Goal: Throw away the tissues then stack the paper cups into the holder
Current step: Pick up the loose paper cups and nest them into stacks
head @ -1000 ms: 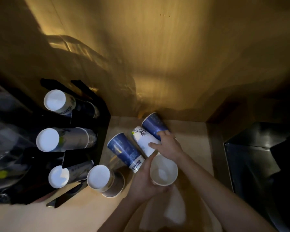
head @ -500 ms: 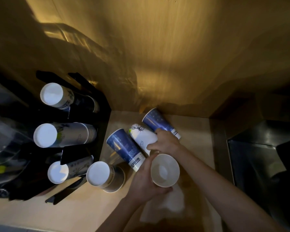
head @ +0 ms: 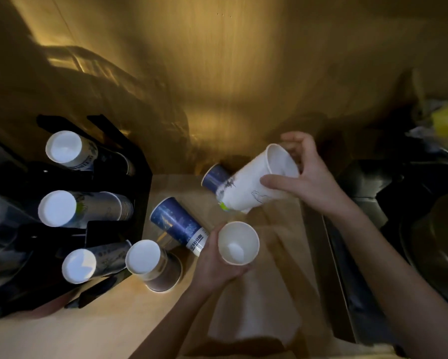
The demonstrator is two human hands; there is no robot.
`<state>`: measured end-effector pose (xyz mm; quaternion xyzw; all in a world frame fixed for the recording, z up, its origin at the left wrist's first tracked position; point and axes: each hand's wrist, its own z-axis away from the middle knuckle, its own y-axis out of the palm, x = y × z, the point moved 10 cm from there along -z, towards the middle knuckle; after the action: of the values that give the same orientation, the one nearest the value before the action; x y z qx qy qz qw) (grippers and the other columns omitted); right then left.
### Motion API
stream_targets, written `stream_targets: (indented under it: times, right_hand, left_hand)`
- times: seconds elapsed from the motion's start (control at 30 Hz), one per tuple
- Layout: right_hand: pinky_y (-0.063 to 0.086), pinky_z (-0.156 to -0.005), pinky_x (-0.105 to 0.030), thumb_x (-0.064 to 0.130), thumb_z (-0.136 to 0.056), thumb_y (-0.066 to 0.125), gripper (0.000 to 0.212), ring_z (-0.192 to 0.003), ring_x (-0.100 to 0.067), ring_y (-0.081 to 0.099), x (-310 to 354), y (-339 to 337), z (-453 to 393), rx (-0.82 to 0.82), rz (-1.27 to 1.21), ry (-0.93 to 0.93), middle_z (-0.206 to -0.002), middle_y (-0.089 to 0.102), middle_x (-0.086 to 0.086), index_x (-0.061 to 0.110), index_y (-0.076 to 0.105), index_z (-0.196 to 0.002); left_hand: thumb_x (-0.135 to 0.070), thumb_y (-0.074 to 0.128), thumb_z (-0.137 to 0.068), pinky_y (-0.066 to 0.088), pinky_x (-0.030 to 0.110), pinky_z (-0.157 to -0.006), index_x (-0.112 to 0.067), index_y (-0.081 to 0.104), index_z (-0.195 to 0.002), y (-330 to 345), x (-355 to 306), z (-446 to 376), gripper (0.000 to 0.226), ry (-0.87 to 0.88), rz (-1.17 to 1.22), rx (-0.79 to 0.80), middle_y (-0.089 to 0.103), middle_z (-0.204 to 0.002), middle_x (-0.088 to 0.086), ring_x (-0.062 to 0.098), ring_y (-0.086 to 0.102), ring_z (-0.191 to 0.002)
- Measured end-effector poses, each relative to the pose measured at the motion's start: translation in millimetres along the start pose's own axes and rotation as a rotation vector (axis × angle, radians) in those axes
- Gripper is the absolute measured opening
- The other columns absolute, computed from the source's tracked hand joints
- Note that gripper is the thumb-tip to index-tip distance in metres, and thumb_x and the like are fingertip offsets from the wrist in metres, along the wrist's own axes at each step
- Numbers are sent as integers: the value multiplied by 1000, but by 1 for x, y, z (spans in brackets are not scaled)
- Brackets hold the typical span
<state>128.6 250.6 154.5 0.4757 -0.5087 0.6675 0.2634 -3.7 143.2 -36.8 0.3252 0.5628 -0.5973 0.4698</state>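
Moved: white paper cup (head: 254, 185), a second ago lying on the counter (head: 75, 335), now lifted clear and tilted, mouth up-right; right hand (head: 308, 174) curled round its rim end; left hand (head: 215, 263) unchanged, gripping upright white cup (head: 238, 243), mouth open to the camera. Blue cup (head: 177, 224) on its side, just beside the left hand; second blue cup (head: 215, 177) behind the lifted cup, against the wall. Inverted brown cup (head: 154, 265) standing near black holder (head: 140, 193); three cup stacks (head: 59, 208) in the holder. White tissue (head: 254, 314) flat under the forearms.
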Motion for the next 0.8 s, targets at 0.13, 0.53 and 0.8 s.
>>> stream_targets:
  times: [0.13,0.53,0.8]
  right_hand:
    - [48,-87,-31,35,-59,83,71,-106,-10,52,9,1,31,16,113,-30,-118,51,7,32,45,-119]
    - [32,-98,-25,39,-65,77,81,-125,-19,36,-48,102,54,120,519,-85,-136,46,1,17,39,-133]
    - [20,-105,-18,47,-69,73,86,-138,-14,28,-91,129,50,173,542,-12,-150,34,1,20,32,-139]
  left_hand:
    - [-43,79,-39,46,23,-85,-41,33,-120,4,-3,1,94,18,114,7,55,-116,-14,11,57,-108]
    - [-46,78,-40,43,16,-84,-33,32,-122,9,2,-3,96,38,133,5,54,-119,-6,7,55,-108]
    - [-35,80,-44,42,14,-94,-28,40,-117,8,5,-1,84,84,209,8,52,-116,-4,-10,52,-106]
